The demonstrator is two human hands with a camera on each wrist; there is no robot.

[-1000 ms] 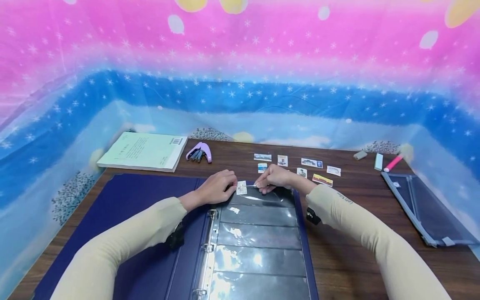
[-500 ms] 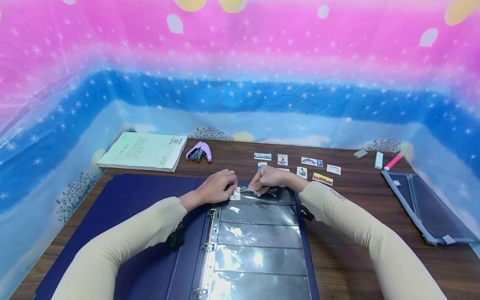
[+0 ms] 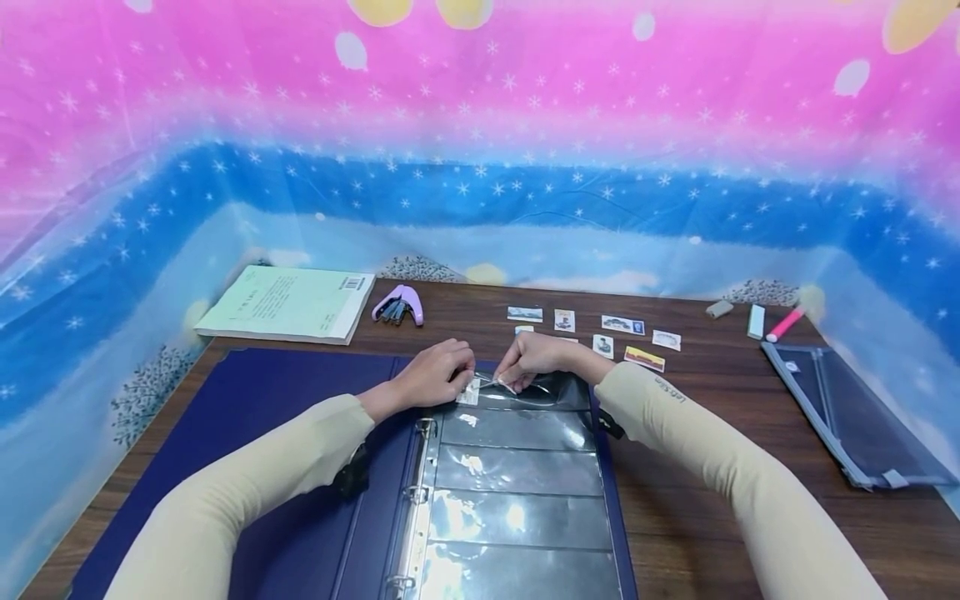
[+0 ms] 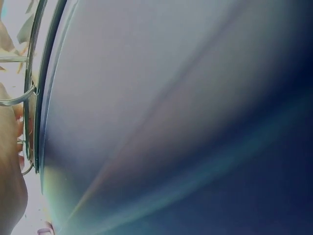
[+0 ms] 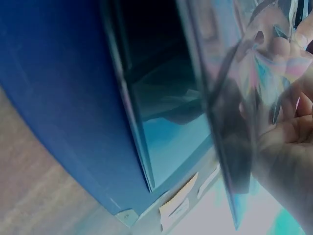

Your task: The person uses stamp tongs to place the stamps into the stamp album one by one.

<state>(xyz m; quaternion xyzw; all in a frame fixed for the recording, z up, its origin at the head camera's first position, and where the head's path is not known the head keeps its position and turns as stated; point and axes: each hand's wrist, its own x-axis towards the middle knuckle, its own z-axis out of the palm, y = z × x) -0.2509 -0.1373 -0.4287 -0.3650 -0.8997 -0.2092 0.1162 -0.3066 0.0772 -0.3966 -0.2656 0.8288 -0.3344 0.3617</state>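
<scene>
A navy stamp album (image 3: pixel 300 433) lies open, its ring-bound page (image 3: pixel 525 475) divided into clear strip pockets over black. At the top pocket, my right hand (image 3: pixel 531 358) pinches slim silver tweezers (image 3: pixel 488 383). Their tips reach a small pale stamp (image 3: pixel 468 392), which lies over the top strip near the rings. My left hand (image 3: pixel 437 372) holds the page's upper left part with curled fingers, right beside the stamp; its fingertips are partly hidden. In the right wrist view the clear film (image 5: pixel 225 98) rises and bends in front of my right hand (image 5: pixel 288 152).
Several loose stamps (image 3: pixel 622 325) lie behind the album on the right. A green book (image 3: pixel 288 304) and a lilac hole punch-like tool (image 3: pixel 400 305) stand at the back left. An eraser (image 3: pixel 720 309), a pink pen (image 3: pixel 786 324) and a mesh pouch (image 3: pixel 862 417) are at the right.
My right hand has moved left and slightly down with the tweezers. The stamp has shifted down and left onto the top strip. My left hand has stayed in place.
</scene>
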